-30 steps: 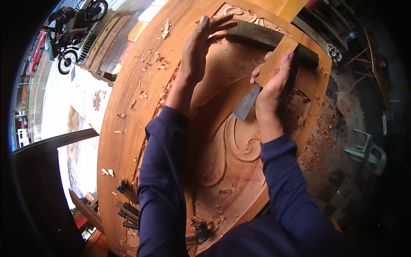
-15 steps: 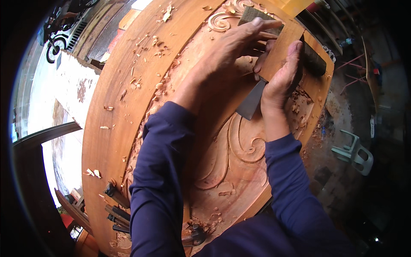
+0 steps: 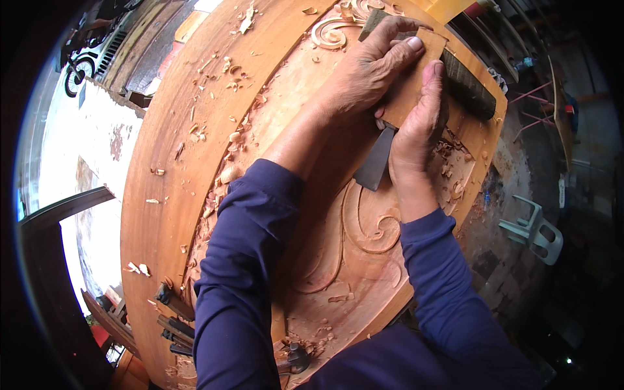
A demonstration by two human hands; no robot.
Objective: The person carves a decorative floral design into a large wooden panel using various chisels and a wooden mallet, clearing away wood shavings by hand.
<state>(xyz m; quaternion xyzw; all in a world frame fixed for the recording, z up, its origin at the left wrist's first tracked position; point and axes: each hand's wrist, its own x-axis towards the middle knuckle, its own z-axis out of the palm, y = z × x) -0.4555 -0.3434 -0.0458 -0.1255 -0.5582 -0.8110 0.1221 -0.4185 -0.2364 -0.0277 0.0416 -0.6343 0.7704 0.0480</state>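
Observation:
Near the far end of a carved wooden panel (image 3: 364, 260), I hold a flat-faced wooden block (image 3: 409, 81) in both hands. A flat dark metal blade (image 3: 375, 162) juts from the block's near end, pointing back toward me. My left hand (image 3: 364, 75) grips the block's left side, its thumb laid on the top face. Against the right side presses my right hand (image 3: 419, 133), thumb along the edge and fingers hidden below. Crosswise behind the block lies a thick dark wooden bar (image 3: 471, 88); whether the two are joined, I cannot tell.
Curled shavings (image 3: 227, 174) litter the panel and its wide plain border (image 3: 169, 175). Several dark-handled tools (image 3: 174, 302) lie at the near left, and a hammer (image 3: 298, 357) rests at the near edge. A pale plastic chair (image 3: 536, 234) is on the floor to the right.
My left hand's fingers have come in from over the dark bar, and its thumb now rests on the block. The block and blade have shifted slightly left.

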